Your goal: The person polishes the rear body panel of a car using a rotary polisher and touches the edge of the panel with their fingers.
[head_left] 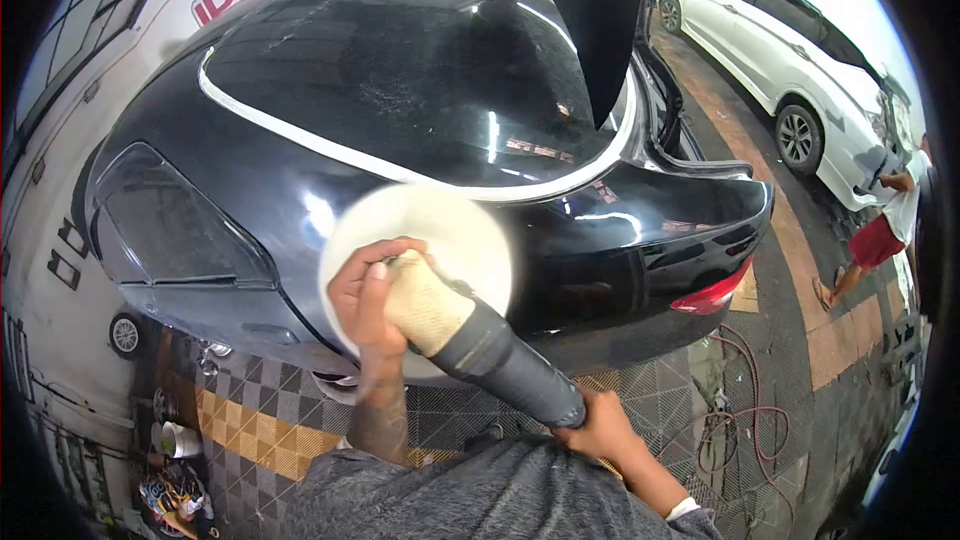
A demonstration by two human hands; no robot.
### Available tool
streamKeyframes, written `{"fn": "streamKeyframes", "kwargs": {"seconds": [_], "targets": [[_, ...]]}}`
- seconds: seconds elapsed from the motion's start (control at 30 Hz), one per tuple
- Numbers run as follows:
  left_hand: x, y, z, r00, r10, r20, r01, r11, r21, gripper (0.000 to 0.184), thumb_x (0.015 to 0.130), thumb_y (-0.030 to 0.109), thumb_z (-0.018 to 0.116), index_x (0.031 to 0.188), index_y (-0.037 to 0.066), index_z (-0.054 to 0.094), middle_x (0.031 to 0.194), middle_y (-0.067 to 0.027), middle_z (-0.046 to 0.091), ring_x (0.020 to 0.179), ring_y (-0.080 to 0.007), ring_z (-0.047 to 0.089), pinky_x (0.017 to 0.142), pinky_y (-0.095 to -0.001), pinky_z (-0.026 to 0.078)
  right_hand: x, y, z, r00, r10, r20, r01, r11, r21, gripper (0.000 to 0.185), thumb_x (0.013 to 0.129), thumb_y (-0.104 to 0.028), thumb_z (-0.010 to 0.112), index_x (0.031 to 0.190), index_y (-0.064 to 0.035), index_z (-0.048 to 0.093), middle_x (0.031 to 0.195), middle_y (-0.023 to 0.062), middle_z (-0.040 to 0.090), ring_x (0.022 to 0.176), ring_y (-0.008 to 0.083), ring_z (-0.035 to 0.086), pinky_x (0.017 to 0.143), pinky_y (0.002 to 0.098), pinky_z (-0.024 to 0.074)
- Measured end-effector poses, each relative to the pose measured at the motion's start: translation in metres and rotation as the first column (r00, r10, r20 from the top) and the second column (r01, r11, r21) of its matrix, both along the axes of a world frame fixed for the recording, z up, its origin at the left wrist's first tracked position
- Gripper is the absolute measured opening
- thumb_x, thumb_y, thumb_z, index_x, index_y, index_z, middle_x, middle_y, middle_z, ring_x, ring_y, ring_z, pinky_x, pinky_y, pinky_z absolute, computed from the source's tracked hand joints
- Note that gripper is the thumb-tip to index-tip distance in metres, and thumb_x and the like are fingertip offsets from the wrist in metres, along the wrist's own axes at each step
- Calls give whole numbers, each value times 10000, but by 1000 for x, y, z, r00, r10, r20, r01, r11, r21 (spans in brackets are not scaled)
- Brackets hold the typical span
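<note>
As each grip (372, 292) (604, 426) clasps polisher (510, 358), fingers (388, 250) curled

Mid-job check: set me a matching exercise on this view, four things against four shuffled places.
Things:
1. black-and-tan handheld power tool
2. thin white strip
3. red tail light
4. white car with dark windows

Places:
A. curving along dark rear glass
B. upper right of view
C. in front of round white pad
D. rear corner of glossy black car

Pairs: 1-C, 2-A, 3-D, 4-B

Head view — forward and down
</note>
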State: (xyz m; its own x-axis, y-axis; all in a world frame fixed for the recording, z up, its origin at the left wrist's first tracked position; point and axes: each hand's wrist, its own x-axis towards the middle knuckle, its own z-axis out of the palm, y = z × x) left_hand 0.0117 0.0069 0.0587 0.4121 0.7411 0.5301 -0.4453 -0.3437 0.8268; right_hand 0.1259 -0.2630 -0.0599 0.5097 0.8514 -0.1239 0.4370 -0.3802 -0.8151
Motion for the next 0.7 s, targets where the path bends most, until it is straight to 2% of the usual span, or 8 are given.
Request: {"fn": "streamKeyframes", "kwargs": {"seconds": [0.17, 0.23, 0.27, 0.33, 0.37, 0.53, 0.63, 0.7], "targets": [[47, -28, -28, 979, -202, -15, 202, 979, -14, 331, 893, 142, 491, 1044, -121, 625, 970, -251, 690, 856, -288, 697, 829, -375, 574, 7, -62, 7, 991, -134, -17, 131, 983, -126, 537, 616, -201, 797, 1092, 15, 676, 882, 264, 703, 863, 404, 701, 809, 422, 556], [73, -45, -31, 967, -254, -32, 253, 967, -10, 308, 915, 140, 498, 1049, -96, 644, 988, -214, 702, 875, -251, 694, 836, -361, 565, 10, -82, 23, 962, -275, 6, 267, 930, -254, 473, 613, -197, 801, 1016, 25, 692, 860, 253, 706, 841, 376, 715, 789, 403, 553], [85, -53, -31, 974, -211, -87, 219, 970, 106, 298, 927, 150, 517, 1044, -87, 655, 994, -200, 707, 881, -237, 692, 846, -352, 557, 13, -93, 23, 963, -269, 15, 263, 928, -262, 473, 613, -197, 801, 1016, 25, 692, 860, 253, 706, 841, 376, 715, 789, 403, 553], [112, -74, -24, 945, -327, 12, 327, 941, -89, 267, 924, 136, 549, 1027, -81, 667, 957, -169, 720, 899, -206, 684, 857, -336, 545, 16, -111, 22, 929, -370, 9, 363, 908, -209, 435, 608, -199, 814, 943, 51, 695, 832, 239, 710, 820, 343, 725, 767, 388, 549], [123, -77, -22, 940, -342, -1, 342, 939, -32, 253, 920, 137, 563, 1001, -72, 680, 944, -148, 724, 885, -179, 675, 841, -313, 534, 12, -111, 35, 897, -441, -12, 425, 871, -247, 423, 605, -199, 823, 899, 74, 689, 813, 226, 714, 801, 319, 728, 749, 382, 544], [140, -86, -19, 903, -429, -12, 427, 902, -60, 242, 908, 152, 583, 957, -57, 694, 935, -128, 725, 862, -170, 663, 829, -299, 519, 10, -124, 22, 897, -441, 35, 441, 886, -144, 433, 614, -205, 828, 893, 93, 683, 815, 237, 713, 773, 314, 723, 729, 390, 536], [122, -72, -20, 935, -353, -22, 354, 935, 25, 247, 906, 151, 578, 966, -59, 692, 945, -139, 725, 891, -186, 675, 852, -312, 522, 6, -113, 17, 907, -418, -42, 391, 876, -281, 439, 610, -194, 824, 924, 80, 688, 833, 242, 714, 800, 337, 724, 745, 391, 543], [93, -60, -19, 958, -273, -85, 273, 962, -7, 265, 895, 148, 563, 988, -65, 691, 955, -160, 725, 908, -206, 679, 870, -330, 526, 3, -100, 10, 930, -362, -56, 340, 910, -239, 462, 614, -203, 818, 959, 75, 686, 850, 251, 713, 817, 354, 721, 760, 398, 547]]}}
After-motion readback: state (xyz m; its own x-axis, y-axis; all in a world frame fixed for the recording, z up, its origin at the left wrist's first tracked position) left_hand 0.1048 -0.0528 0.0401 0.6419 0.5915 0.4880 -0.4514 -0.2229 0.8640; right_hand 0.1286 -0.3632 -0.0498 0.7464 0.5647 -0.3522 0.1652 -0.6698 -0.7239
